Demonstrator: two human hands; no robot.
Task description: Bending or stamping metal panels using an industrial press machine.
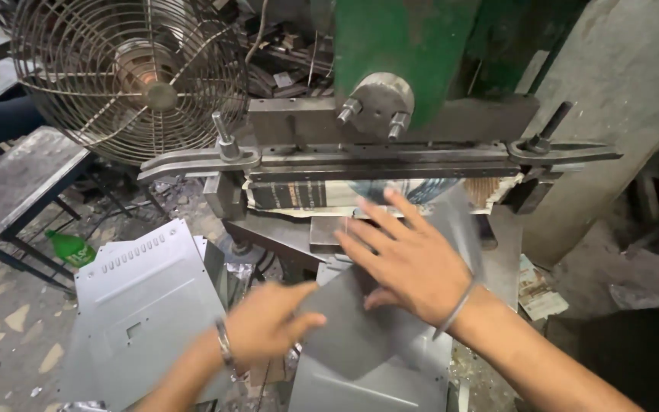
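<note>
Sheet-metal panel [360, 336], just below the green press [406, 46], looks thin, stiff, light, slippery and sharp-edged. Left hand [268, 320] pinches its left corner; right hand [409, 259] presses flat, fingers spread. Grip by the edges.

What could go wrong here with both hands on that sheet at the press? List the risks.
1. The right hand lies flat on the metal sheet, fingertips close under the press bar; they could get caught if it came down.
2. The left hand grips the sheet's bare edge, which may cut.
3. The stacked punched panels lean loosely beside the press and might slide.
</note>
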